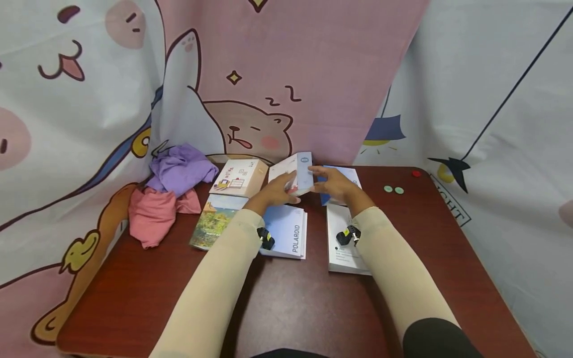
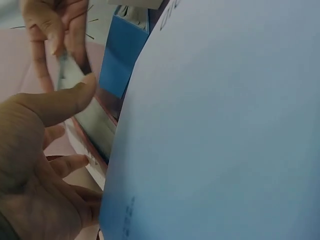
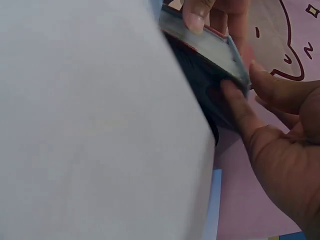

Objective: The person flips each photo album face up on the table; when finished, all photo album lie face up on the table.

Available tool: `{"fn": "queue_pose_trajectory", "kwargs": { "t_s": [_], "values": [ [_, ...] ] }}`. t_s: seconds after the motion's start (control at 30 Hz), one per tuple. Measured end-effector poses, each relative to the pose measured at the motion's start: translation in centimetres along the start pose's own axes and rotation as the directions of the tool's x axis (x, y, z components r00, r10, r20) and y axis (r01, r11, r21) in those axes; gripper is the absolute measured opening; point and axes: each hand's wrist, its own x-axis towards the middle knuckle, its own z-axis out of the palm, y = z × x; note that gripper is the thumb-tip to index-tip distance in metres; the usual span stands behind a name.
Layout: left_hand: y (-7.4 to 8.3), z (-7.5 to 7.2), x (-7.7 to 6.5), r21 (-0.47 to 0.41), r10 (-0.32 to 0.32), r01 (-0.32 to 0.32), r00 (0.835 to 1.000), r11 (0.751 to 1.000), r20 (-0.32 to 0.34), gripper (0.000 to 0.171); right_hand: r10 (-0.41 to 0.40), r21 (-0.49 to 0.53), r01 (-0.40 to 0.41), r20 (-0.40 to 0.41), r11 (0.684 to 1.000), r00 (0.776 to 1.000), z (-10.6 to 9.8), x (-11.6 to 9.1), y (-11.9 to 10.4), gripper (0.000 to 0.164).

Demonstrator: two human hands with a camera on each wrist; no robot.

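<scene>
Loosely draped, a cartoon-printed curtain (image 1: 331, 84) in pink and white fills the background, showing a sleeping bear and a white animal. Before it stands a reddish-brown bench (image 1: 295, 303). Two arms in cream sleeves (image 1: 210, 283) reach across it from the near side.

At the back left lie two crumpled cloths, a purple cloth (image 1: 183, 169) overlapping a pink cloth (image 1: 154, 214). A thick white book (image 1: 335, 223) lies partly under the right forearm. Left of it, well apart, is a pale-blue book (image 1: 284, 231) lettered "POLAROID". Next comes a landscape-covered book (image 1: 212, 223), partly hidden by the left sleeve, with a cream illustrated book (image 1: 237, 176) just behind it.

Centrally, near the back edge, a white book with a light-blue spine (image 1: 305, 171) is held tilted between both hands; whether it touches the bench cannot be told. The left hand (image 1: 277, 191) grasps it, thumb laid along the page edges. The right hand (image 1: 335, 185) pinches its other end between thumb and fingers. Just behind the right hand lies a blue-and-white book (image 1: 351, 174).

Smallest are the black wrist cameras (image 1: 265, 238), and on the right two pale-green discs (image 1: 387, 189) and one red disc (image 1: 416, 174).
</scene>
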Motion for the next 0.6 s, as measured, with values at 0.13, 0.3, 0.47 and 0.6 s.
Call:
{"fn": "queue_pose_trajectory", "kwargs": {
  "t_s": [0.13,0.3,0.47,0.6],
  "values": [
    [0.7,-0.2,-0.1,-0.036,0.004,-0.005,1.0,0.999,-0.031,0.103,-0.034,0.041,0.035,-0.032,0.999,0.999,-0.2,-0.2,-0.5,0.078],
    [1.3,-0.2,0.0,-0.076,0.035,-0.039,0.998,0.996,-0.06,0.103,-0.08,0.104,0.088,-0.074,0.991,0.994,0.0,-0.3,-1.0,0.08],
    [1.9,-0.5,0.0,-0.128,0.047,-0.059,0.995,0.99,-0.09,0.103,-0.111,0.244,0.124,-0.07,0.962,0.991,0.4,-0.3,-1.5,0.079],
    [2.4,-0.9,-0.1,-0.2,0.046,-0.065,0.994,0.978,-0.099,0.107,-0.159,0.27,0.17,-0.062,0.948,0.985,0.7,-0.4,-1.8,0.079]
  ]
}}
